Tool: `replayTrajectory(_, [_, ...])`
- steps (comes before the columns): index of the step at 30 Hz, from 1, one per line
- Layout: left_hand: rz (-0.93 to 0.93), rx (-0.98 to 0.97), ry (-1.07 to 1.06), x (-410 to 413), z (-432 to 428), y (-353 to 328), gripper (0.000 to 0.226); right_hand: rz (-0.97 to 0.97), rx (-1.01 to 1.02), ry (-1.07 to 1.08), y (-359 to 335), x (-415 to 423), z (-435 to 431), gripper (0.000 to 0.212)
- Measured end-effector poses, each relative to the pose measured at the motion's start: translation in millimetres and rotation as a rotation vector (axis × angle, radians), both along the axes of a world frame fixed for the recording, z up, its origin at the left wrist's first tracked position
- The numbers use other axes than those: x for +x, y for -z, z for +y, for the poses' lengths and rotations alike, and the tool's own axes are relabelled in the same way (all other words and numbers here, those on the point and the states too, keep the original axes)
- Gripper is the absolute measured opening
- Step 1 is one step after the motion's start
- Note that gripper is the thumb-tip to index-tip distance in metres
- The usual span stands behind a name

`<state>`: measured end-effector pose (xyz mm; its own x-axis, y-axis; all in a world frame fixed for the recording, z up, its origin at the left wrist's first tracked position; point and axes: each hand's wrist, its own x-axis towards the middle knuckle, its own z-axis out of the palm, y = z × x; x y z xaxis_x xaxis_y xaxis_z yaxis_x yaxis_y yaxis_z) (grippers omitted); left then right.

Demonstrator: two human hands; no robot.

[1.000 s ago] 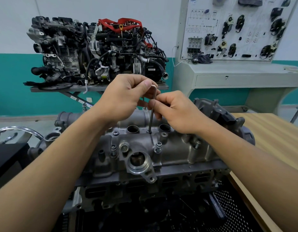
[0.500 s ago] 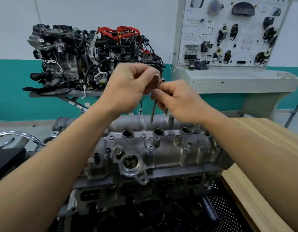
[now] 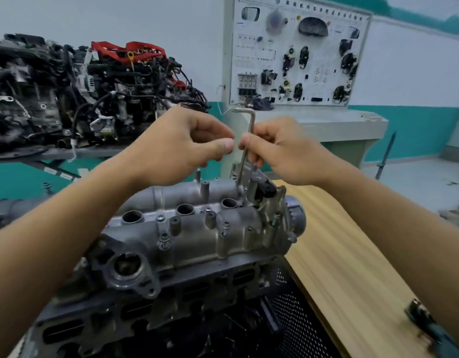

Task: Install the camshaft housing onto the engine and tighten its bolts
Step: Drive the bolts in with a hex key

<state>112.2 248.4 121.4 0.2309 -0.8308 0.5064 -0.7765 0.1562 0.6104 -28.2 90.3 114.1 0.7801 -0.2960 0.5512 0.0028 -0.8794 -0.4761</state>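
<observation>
Above the left part of the camshaft housing (image 3: 192,229), which sat on the engine (image 3: 135,321), your left hand (image 3: 176,148) hovered with its fingers curled and the thumb tip just beside the hex key (image 3: 252,125); whether it touched the key could not be told. Over the housing's far right end, your right hand (image 3: 282,151) pinched the key's upright shaft, the tip down at a bolt seat. You were, I judged, running bolts in. The next move called for seating the tip squarely, then turning by the short arm. The worktop (image 3: 339,244) lay right of the housing.
</observation>
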Motion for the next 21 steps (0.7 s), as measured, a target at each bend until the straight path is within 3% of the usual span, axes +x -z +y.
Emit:
replayTrajectory(3, [-0.064, 0.059, 0.043, -15.5, -3.4, -4.0, 0.033, -0.012, 0.007, 0.032, -10.3, -25.0, 3.5, 0.030])
replayTrajectory(6, [-0.119, -0.003, 0.084, -51.3, -22.7, -8.6, 0.048, 0.043, 0.005, 0.064, -11.9, -59.4, 8.5, 0.034])
replayTrajectory(13, [0.106, -0.131, 0.256, -145.3, -76.4, 14.9, 0.016, 0.143, 0.082, 0.271, -9.1, -168.1, -0.8, 0.032])
replayTrajectory(21, [0.332, -0.092, 0.482, -230.9, -114.2, 45.2, 0.010, 0.196, 0.183, 0.481, 8.5, -263.2, 9.8, 0.027])
